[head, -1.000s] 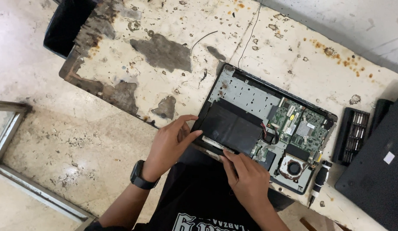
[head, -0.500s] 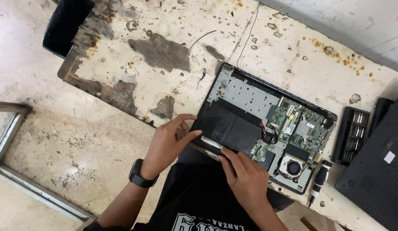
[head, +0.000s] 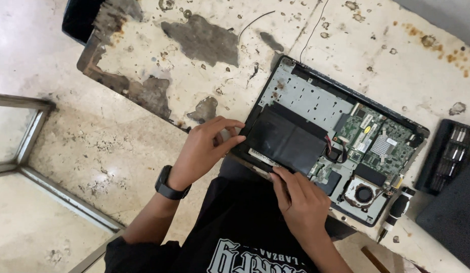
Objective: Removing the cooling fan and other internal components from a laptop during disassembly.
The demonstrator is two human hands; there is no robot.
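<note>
On the stained counter point(head: 346, 30), head view: opened laptop point(head: 341, 136) lies bottom-up, cover off, long axis running diagonally from upper left to lower right. Black flat battery point(head: 288, 136) sits in the near-left part of the chassis, its long axis parallel to the laptop's near edge. Left hand point(head: 204, 149) is at the battery's left end, fingers point(head: 230, 143) curled and pinching at the chassis corner, touching the edge; not closed around anything loose. Right hand point(head: 300, 199) is at the near edge, fingertips point(head: 280, 174) pressed against the battery's front edge by the label strip; grip partly hidden, can't tell if it grasps or only pushes. Battery lies just ahead of both hands, away from the body; right hand is nearer its middle, left nearer its end. Green circuit board point(head: 376, 141) and round fan point(head: 364, 193) sit right of battery. Screwdriver point(head: 396, 210) lies just beside laptop's right corner; black bit case point(head: 447, 156) further right. Black wristwatch point(head: 169, 184) on left wrist.
</note>
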